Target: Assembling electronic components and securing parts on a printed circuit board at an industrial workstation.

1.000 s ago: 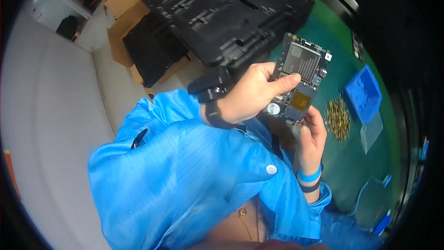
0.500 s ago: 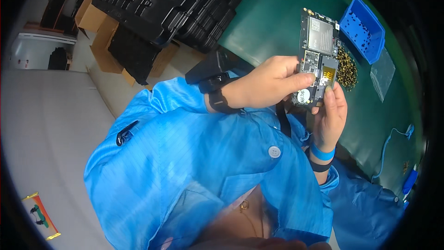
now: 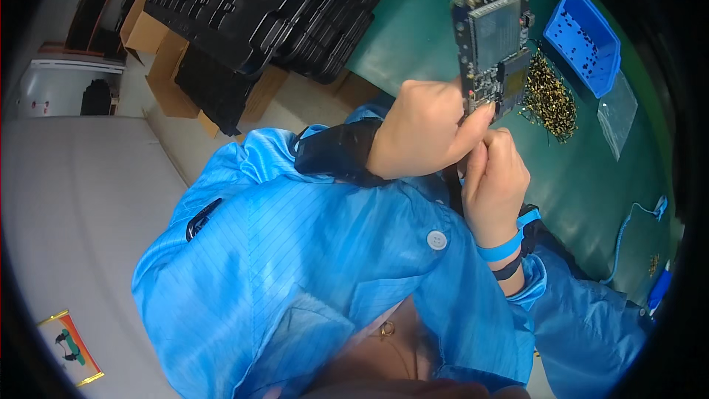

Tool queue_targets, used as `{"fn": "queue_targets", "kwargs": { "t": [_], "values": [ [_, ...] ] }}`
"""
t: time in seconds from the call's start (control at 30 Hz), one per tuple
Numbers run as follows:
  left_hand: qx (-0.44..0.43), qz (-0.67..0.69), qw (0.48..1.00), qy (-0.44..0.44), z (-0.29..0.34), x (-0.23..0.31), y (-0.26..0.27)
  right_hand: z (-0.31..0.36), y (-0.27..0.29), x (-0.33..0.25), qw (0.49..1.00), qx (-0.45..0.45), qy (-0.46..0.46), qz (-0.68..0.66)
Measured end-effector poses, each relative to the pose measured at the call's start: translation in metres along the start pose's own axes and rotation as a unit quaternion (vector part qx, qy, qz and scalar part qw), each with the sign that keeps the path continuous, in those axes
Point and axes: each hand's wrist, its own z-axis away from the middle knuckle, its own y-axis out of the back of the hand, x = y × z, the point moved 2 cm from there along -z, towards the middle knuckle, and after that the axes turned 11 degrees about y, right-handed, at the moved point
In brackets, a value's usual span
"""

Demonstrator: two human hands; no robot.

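A black circuit board (image 3: 493, 66) with a silvery metal shield plate and small parts stands tilted up over the green table. My left hand (image 3: 428, 129) is closed on its lower left edge, thumb across the front. Just below the board, my right hand (image 3: 498, 181) is closed, thumb and curled fingers pinched together at its lower end. What those right fingertips hold is hidden. The lower end of the board is covered by my hands.
Behind the board, a pile of small black-and-gold parts (image 3: 552, 100) lies on the green table (image 3: 413, 37). Beyond are a blue bin (image 3: 583, 41) with small dark pieces and a clear bag (image 3: 617, 114). Stacked black trays (image 3: 244, 11) and cardboard boxes (image 3: 168, 77) stand left.
The board has tilted and moved up and slightly left. My right hand has slid down and left from the board's lower right side, its fingers now curled in. My left hand still grips it.
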Motion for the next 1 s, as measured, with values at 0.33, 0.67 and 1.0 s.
{"fn": "queue_targets", "kwargs": {
  "t": [0.33, 0.67, 1.0],
  "values": [
    [0.004, -0.101, 0.994, -0.049, -0.007, 0.006, -0.009, -0.002, -0.006, 0.005, 0.994, -0.001, -0.052, 0.093],
    [-0.060, 0.304, 0.918, 0.248, -0.016, -0.006, -0.021, 0.005, 0.006, 0.033, 0.853, 0.135, -0.216, -0.455],
    [-0.031, 0.113, 0.983, 0.140, -0.011, -0.010, -0.013, -0.011, 0.006, 0.014, 0.999, 0.021, -0.012, 0.036]
  ]
}}
